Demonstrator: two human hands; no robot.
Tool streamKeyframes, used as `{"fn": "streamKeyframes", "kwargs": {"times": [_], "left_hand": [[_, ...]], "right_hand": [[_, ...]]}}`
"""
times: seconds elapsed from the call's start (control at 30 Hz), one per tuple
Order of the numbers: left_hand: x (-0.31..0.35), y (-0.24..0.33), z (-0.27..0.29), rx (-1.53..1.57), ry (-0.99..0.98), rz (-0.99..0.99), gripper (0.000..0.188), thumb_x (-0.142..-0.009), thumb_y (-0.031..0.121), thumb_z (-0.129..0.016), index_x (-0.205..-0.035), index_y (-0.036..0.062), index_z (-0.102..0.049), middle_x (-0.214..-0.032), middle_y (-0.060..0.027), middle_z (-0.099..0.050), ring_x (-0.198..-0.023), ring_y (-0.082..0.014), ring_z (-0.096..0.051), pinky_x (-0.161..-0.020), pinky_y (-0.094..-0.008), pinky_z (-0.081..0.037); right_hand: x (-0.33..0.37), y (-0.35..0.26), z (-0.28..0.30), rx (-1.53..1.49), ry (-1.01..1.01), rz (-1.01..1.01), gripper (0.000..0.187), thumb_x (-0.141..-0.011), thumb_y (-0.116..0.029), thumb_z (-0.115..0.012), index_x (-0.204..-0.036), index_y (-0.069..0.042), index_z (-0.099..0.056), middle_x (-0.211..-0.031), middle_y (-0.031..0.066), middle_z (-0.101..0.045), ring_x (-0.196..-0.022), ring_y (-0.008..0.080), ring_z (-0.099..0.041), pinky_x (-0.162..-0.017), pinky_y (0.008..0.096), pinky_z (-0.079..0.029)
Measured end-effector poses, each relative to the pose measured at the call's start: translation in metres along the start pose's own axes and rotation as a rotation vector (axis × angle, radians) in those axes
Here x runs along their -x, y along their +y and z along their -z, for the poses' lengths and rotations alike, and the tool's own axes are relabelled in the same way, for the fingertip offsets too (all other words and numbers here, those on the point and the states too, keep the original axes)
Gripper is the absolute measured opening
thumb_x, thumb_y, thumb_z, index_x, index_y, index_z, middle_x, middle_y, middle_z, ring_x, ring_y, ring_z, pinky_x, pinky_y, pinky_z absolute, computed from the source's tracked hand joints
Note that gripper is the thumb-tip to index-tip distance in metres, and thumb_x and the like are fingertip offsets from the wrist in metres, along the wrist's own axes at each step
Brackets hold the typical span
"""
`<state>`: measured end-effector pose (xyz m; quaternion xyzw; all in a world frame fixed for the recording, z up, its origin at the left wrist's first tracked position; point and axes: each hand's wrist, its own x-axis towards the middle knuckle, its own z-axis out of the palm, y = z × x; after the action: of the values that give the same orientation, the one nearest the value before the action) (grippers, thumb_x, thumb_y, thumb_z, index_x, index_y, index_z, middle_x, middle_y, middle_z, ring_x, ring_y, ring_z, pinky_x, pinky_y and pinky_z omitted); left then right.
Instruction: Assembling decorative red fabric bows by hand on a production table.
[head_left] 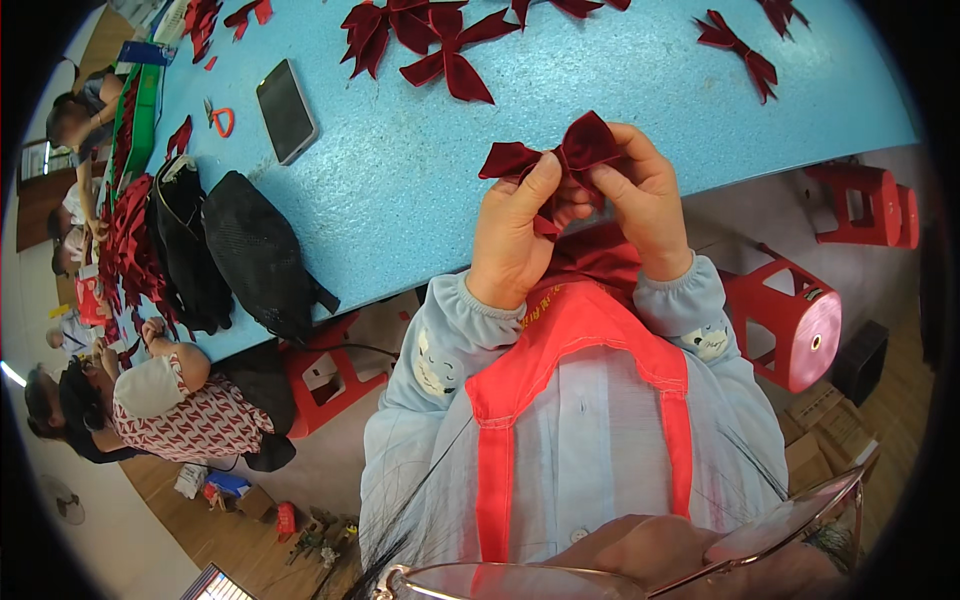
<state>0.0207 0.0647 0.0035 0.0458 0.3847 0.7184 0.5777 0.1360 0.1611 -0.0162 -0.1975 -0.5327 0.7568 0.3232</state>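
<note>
A dark red velvet bow [590,146] is held between my two hands, just over the near edge of the blue table. My left hand [515,225] pinches its left side near the knot, thumb on top. On the other side, my right hand [643,195] is closed on the right loop and a tail, with the thumb in front. Part of the bow's lower tails is hidden behind my fingers. Beyond my hands, a finished-looking velvet bow [455,58] lies on the table among several others, and another bow [740,55] is to the right.
On the blue table [390,170] lie a phone [287,110], orange-handled snips [220,120] and two black bags [262,250]. A pile of red ribbon pieces [130,245] and a green crate [143,115] are at the left, where co-workers sit. Red stools [785,320] stand below the edge.
</note>
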Motion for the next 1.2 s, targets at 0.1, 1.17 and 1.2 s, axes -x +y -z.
{"fn": "streamKeyframes", "kwargs": {"times": [0.1,1.17,1.2], "left_hand": [[0.0,-0.001,0.002,0.088,-0.057,0.01,0.022,-0.087,0.02,-0.059,-0.099,0.0017,-0.06,-0.085,-0.0055,-0.063,-0.073,-0.0136,-0.06,-0.063,-0.0257,-0.048],[0.004,-0.009,-0.012,-0.216,-0.014,-0.131,0.016,-0.08,0.004,-0.061,-0.095,-0.0019,-0.057,-0.076,-0.0071,-0.06,-0.06,-0.0127,-0.053,-0.055,-0.0231,-0.042],[0.004,-0.008,-0.013,-0.217,-0.013,-0.131,0.016,-0.08,0.004,-0.061,-0.095,-0.0019,-0.057,-0.076,-0.0071,-0.06,-0.06,-0.0127,-0.053,-0.055,-0.0231,-0.042]], "right_hand": [[0.0,0.0,-0.003,-0.015,0.007,0.011,0.028,-0.085,-0.003,-0.055,-0.113,0.0,-0.051,-0.103,0.0044,-0.059,-0.092,0.0109,-0.056,-0.081,0.0257,-0.045],[-0.006,0.007,-0.007,0.039,0.022,0.233,0.014,-0.091,-0.004,-0.048,-0.104,-0.004,-0.053,-0.091,0.0032,-0.054,-0.079,0.0085,-0.052,-0.067,0.0212,-0.044],[-0.007,0.008,-0.007,0.124,0.061,0.259,0.012,-0.091,-0.005,-0.048,-0.102,-0.004,-0.053,-0.089,0.0029,-0.055,-0.078,0.0081,-0.053,-0.066,0.0215,-0.045]]}}
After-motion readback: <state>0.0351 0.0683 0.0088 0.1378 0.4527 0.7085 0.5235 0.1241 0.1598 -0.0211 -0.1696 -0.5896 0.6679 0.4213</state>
